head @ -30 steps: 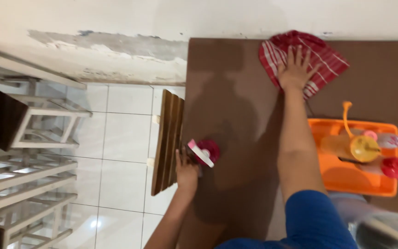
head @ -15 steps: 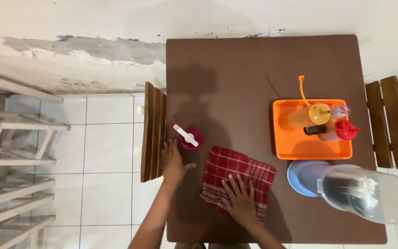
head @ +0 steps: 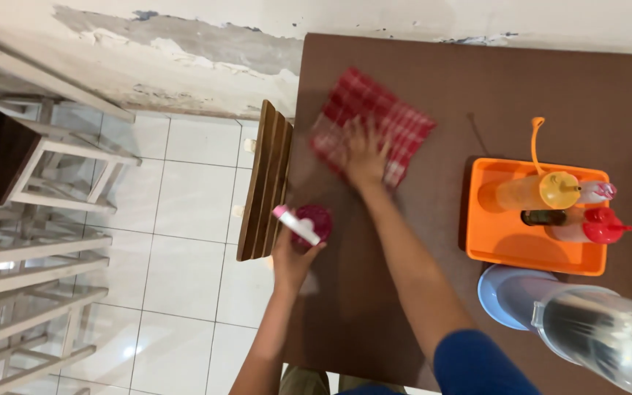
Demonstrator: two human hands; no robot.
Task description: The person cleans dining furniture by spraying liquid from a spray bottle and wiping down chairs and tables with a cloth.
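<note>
My right hand (head: 365, 155) lies flat, fingers spread, on a red checked cloth (head: 404, 124) at the far left part of the brown table (head: 418, 241). My left hand (head: 292, 261) is at the table's left edge, wrapped around the base of a small dark pink spray bottle (head: 316, 219) with a white and pink nozzle. The bottle stands on the table, tilted a little.
An orange tray (head: 513, 252) at the right holds squeeze bottles with yellow (head: 559, 189) and red (head: 601, 225) caps. A blue-based holder with a clear lid (head: 587, 329) stands near the right corner. A slatted wooden chair (head: 263, 190) is tucked at the left edge; white stools (head: 45, 175) stand on the tiled floor.
My right hand has slid the cloth from the near side of the table to the far left part. My left hand has closed on the spray bottle. The camera has shifted.
</note>
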